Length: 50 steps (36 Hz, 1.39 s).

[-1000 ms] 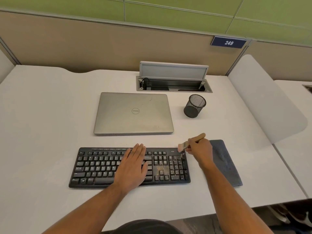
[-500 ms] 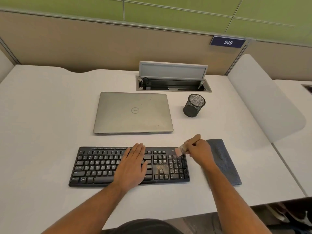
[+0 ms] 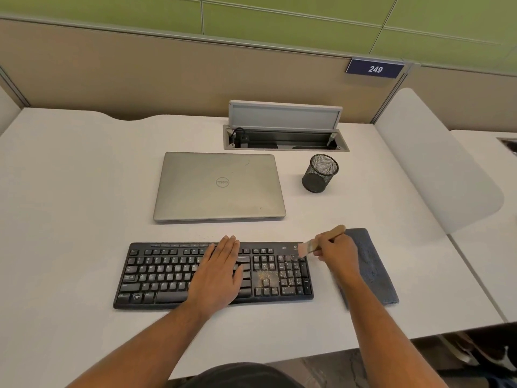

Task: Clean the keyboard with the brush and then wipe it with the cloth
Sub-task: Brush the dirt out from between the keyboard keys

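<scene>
Currently brush (image 3: 319,241), light with soft bristles, sits over keyboard (image 3: 173,275) far-right corner; right hand (image 3: 337,252) fingers pinch its stiff wooden handle. Left hand (image 3: 218,273) flat, fingers together, steadies keys. Limp cloth (image 3: 372,267) right on worktop (image 3: 70,191).

Just left of the grip, the brush (image 3: 321,240) is showing pale bristles and a tan wooden handle over a black keyboard (image 3: 167,275) that is carrying yellowish speckles; right of the grip a dark grey-blue cloth (image 3: 375,270) is lying.
</scene>
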Motion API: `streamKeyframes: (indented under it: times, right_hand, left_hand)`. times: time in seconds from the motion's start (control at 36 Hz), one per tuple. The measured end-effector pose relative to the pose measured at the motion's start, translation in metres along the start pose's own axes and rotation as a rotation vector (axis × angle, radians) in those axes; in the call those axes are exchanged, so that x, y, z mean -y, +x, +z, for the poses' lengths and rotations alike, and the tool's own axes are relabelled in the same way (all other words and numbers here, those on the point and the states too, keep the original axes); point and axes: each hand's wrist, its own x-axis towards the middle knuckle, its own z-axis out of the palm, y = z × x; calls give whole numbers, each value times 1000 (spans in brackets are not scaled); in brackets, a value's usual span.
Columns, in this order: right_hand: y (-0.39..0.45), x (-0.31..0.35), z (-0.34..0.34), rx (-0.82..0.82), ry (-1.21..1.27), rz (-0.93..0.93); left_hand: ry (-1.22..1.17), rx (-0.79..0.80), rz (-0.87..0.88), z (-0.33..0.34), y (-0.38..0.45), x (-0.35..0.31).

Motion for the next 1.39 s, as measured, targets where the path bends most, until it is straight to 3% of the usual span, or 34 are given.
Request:
streamKeyframes:
  times: [0.11, 0.22, 0.39, 0.5, 0.58, 0.72, 0.94, 1.14, 1.28, 1.39]
  right_hand:
    - [1, 1, -8, -113, -50, -9]
    - [-2, -3, -1, -27, 96, 17]
    - [-1, -7, -4, -163, -35, 8]
    - [-3, -1, 2, -64, 187, -8]
    - [-4, -4, 7, 15, 218, 35]
    - [-7, 0, 8, -205, -12, -11]
    - [-25, 22, 32, 107, 18, -109]
    - [-34, 23, 35, 187, -156, -113]
    - [-36, 35, 38, 52, -128, -187]
    - [-46, 32, 46, 107, -188, -210]
  left_hand:
    - [-4, -10, -5, 0, -1, 0]
    - [-7, -14, -2, 0, -1, 0]
    - [10, -23, -5, 0, -1, 0]
    - [1, -22, -10, 0, 0, 0]
    - [-3, -7, -10, 0, 0, 0]
    - [6, -5, -10, 1, 0, 1]
    - [8, 11, -7, 2, 1, 0]
    - [12, 23, -10, 4, 2, 2]
    - [18, 27, -5, 1, 1, 0]
    - [8, 19, -9, 1, 1, 0]
